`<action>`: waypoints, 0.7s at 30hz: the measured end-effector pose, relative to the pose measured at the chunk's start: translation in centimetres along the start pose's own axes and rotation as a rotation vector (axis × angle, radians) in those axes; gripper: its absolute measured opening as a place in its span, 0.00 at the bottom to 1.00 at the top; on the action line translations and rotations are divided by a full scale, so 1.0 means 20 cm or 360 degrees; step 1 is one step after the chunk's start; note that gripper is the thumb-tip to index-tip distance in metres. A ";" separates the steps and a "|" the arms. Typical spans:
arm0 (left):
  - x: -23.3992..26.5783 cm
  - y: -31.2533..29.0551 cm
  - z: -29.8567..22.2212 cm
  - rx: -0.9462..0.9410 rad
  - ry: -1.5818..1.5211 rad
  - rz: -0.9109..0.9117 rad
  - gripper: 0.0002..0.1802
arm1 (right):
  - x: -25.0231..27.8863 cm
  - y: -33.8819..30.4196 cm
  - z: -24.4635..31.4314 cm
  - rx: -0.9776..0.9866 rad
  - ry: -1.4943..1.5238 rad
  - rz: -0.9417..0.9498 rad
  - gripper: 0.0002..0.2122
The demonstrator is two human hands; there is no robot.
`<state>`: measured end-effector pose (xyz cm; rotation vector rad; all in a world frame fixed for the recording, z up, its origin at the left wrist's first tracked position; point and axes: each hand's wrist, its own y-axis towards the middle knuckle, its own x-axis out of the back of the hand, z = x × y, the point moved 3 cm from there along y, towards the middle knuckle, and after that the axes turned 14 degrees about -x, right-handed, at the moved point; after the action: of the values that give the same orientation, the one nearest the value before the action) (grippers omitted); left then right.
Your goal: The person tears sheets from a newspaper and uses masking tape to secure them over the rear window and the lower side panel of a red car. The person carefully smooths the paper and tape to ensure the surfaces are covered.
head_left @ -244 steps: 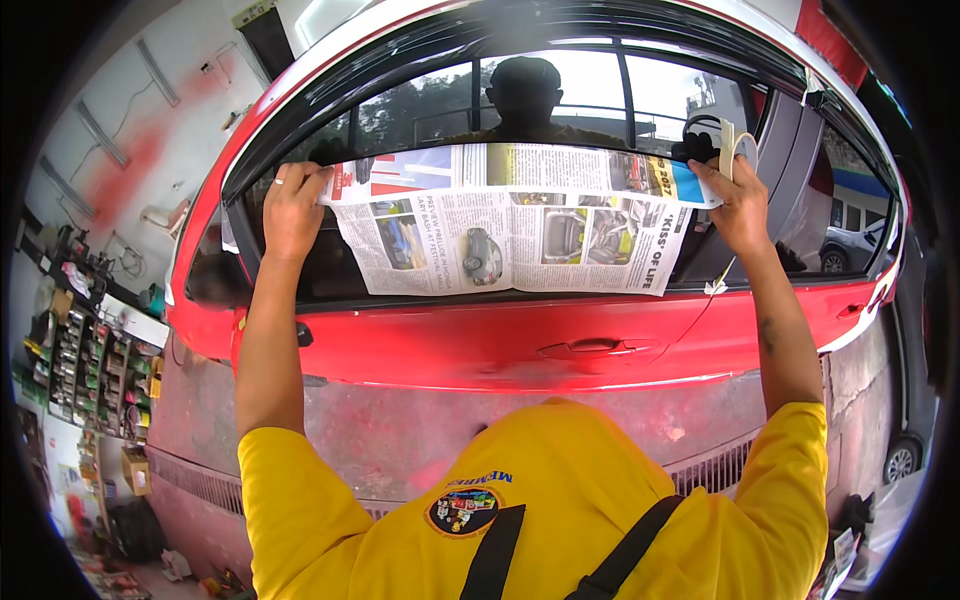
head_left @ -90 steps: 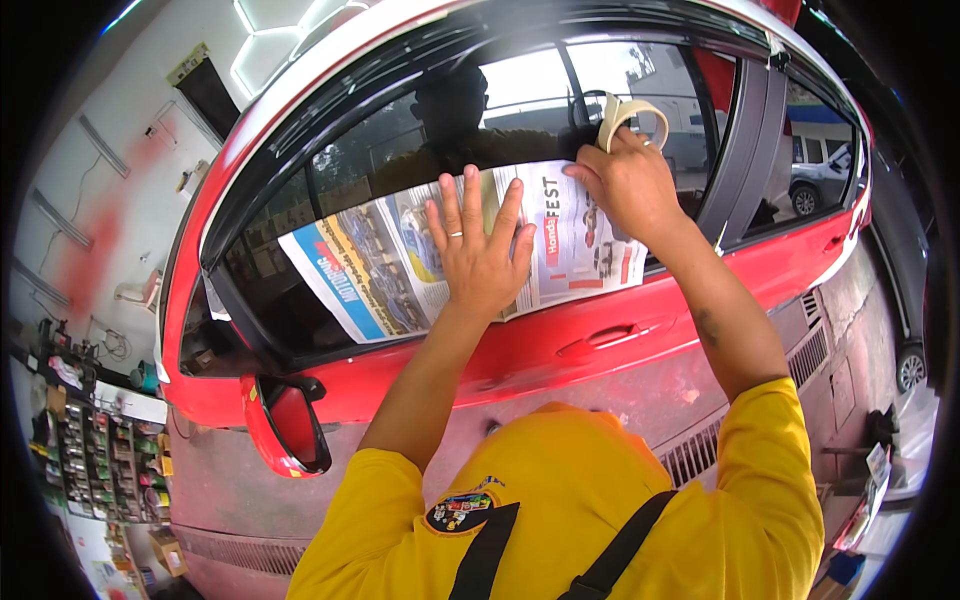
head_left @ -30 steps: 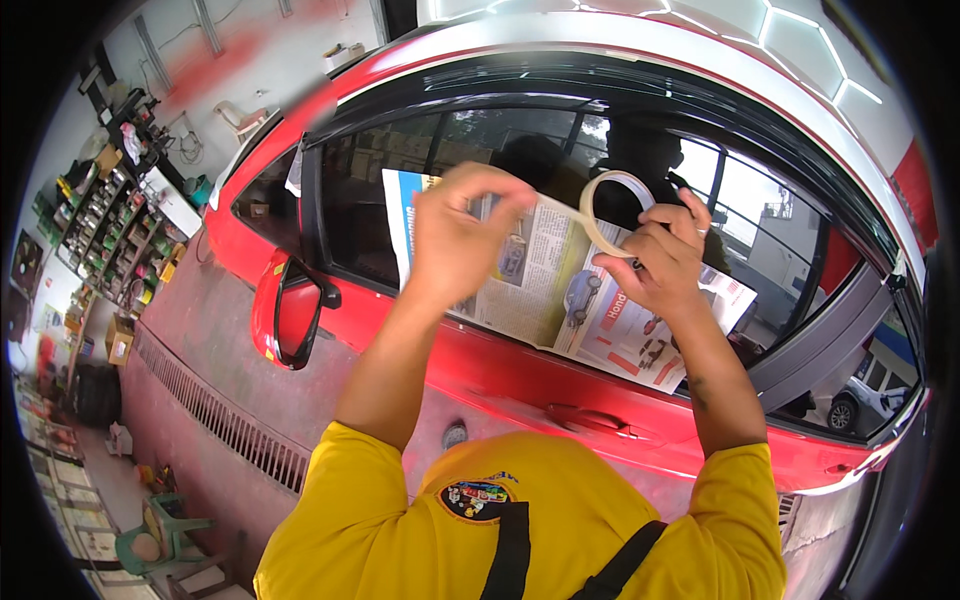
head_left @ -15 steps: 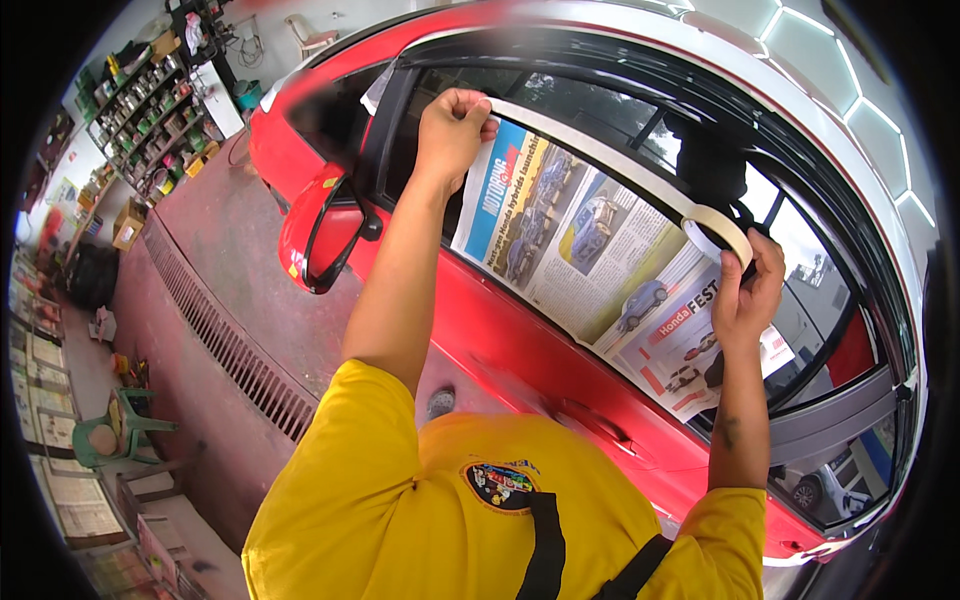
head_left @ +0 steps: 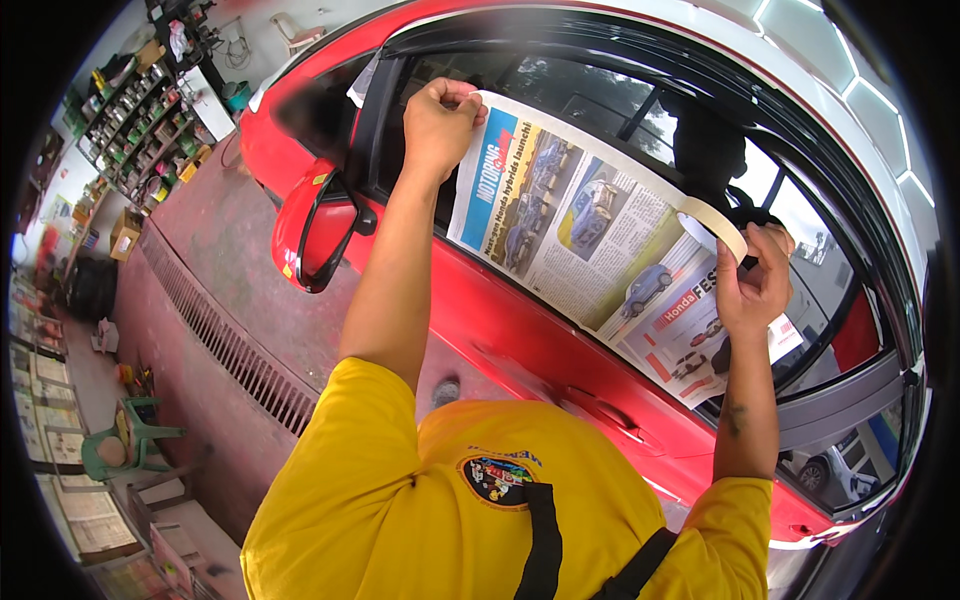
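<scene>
A sheet of newspaper (head_left: 560, 235) with car pictures lies slantwise in front of the dark side window of a red car (head_left: 500, 340). My left hand (head_left: 440, 130) is closed in a pinch at its upper left corner, on the end of a pale masking tape strip that follows the sheet's top edge. At the other end, my right hand (head_left: 755, 285) grips the roll of masking tape (head_left: 712, 228), thumb below and fingers behind. The sheet's lower right part passes behind my right wrist. Whether the sheet touches the glass I cannot tell.
The red side mirror (head_left: 318, 228) juts out left of my left forearm. Below the window is a door handle (head_left: 605, 415). A floor grate (head_left: 230, 340) runs along the left, with a green plastic chair (head_left: 130, 440) and shelves of cans (head_left: 140, 125) beyond.
The tape strip, earlier standing out as a pale band above the newspaper, now lines up with its top edge. Both hands have shifted slightly; the right moved a little down and right.
</scene>
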<state>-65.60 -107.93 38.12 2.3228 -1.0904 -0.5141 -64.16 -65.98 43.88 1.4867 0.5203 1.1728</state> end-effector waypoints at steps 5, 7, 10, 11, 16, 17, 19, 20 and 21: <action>0.00 -0.01 -0.01 0.0049 0.0036 0.0015 0.03 | 0.00 0.00 0.01 0.0007 0.0022 0.0002 0.21; 0.01 0.00 0.00 0.0075 0.0006 0.0069 0.04 | 0.00 0.00 0.01 0.0007 0.0034 -0.0005 0.21; 0.04 0.01 0.01 0.0168 -0.0273 0.0047 0.04 | 0.00 -0.01 0.00 -0.0001 0.0044 -0.0012 0.22; 0.03 0.01 0.01 0.0150 -0.0248 0.0053 0.05 | 0.00 0.00 0.01 -0.0002 0.0049 -0.0016 0.23; 0.03 0.02 0.03 0.0068 -0.0143 0.0093 0.08 | -0.01 -0.02 -0.01 -0.0065 0.0083 0.0003 0.25; 0.03 0.02 0.03 0.0051 -0.0125 0.0107 0.08 | -0.02 -0.02 -0.01 -0.0086 0.0078 -0.0027 0.25; 0.03 0.02 0.03 -0.0012 -0.0098 0.0122 0.08 | -0.03 -0.02 -0.02 -0.0107 0.0069 -0.0050 0.26; 0.02 0.02 0.02 -0.0048 -0.0090 0.0131 0.08 | -0.02 -0.02 -0.02 -0.0101 0.0069 -0.0043 0.26; 0.01 0.01 0.02 -0.0045 -0.0076 0.0111 0.07 | -0.01 -0.03 -0.02 -0.0095 0.0068 -0.0037 0.26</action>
<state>-65.74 -108.28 37.96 2.2499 -1.1746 -0.5570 -64.53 -65.82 43.24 1.4038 0.5264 1.1942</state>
